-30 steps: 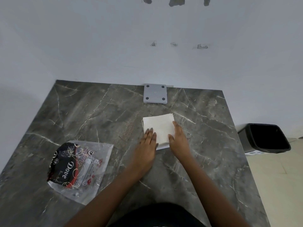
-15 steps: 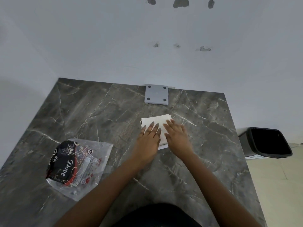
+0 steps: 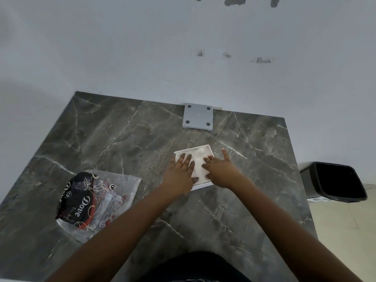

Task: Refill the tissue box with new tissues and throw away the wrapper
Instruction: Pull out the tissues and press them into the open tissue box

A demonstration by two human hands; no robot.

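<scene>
A white square tissue box [image 3: 200, 154] lies flat on the dark marble table [image 3: 122, 139], filled with white tissues. My left hand [image 3: 181, 173] rests palm down on its left half, fingers spread. My right hand [image 3: 220, 169] lies flat on its right half, thumb pointing out over the table. Both hands press on the tissues and grip nothing. An empty clear plastic wrapper [image 3: 95, 200] with black and red "Dove" print lies crumpled at the table's left front.
A grey square plate [image 3: 197, 117] with four holes sits at the table's back edge against the white wall. A black waste bin [image 3: 335, 182] stands on the floor just right of the table.
Both hands slid forward onto the tissues and flattened. The right hand moved from the stack's right edge onto its top, and the box's rim now shows around the tissues.
</scene>
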